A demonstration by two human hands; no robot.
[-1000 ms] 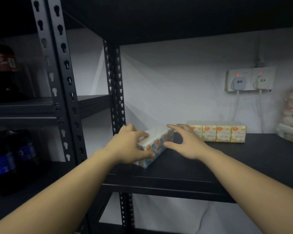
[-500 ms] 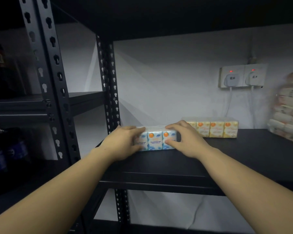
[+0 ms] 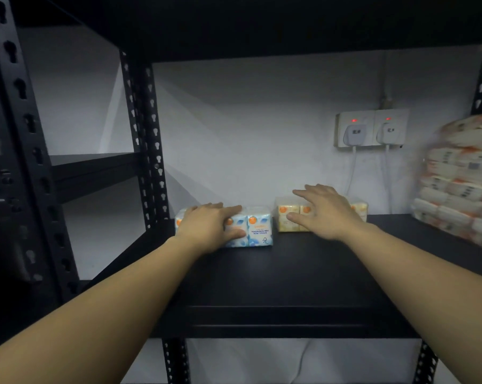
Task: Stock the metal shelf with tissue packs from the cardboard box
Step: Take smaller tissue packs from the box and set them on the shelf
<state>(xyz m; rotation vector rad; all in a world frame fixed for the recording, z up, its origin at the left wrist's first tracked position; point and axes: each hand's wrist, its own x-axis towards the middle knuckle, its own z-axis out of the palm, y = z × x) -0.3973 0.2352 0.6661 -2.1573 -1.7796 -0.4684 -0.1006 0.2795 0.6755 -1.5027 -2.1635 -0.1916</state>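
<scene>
The blue tissue pack (image 3: 248, 230) sits at the back left of the metal shelf (image 3: 276, 286), close to the wall, with its printed front facing out. It looks like a film-wrapped bundle of mini tissue packets, so I'd judge it light, soft and a bit squashy, with a slick wrapper that slides easily on the painted shelf. The sensible hold is across its two short ends or flat over the top; pinching the middle would likely dent it or buckle the bundle between packets.

The left hand (image 3: 209, 228) lies over the left part of that pack, fingers (image 3: 231, 209) stretched along the top and the thumb against the front face, pressing or steadying rather than clenching. Just to the right, with a small gap between, stands the yellow tissue pack (image 3: 288, 218), also against the wall. The right hand (image 3: 324, 214) is spread open over its top and front, fingers splayed; whether it touches the wrapper or hovers just off it I cannot tell.

Further right, a large wrapped bale of tissue rolls (image 3: 459, 178) takes up the end of the shelf. Two plugs sit in a wall socket (image 3: 371, 128) behind, red lights on. The perforated upright (image 3: 148, 151) of the rack stands just left of the blue pack. The cardboard box is not in sight.
</scene>
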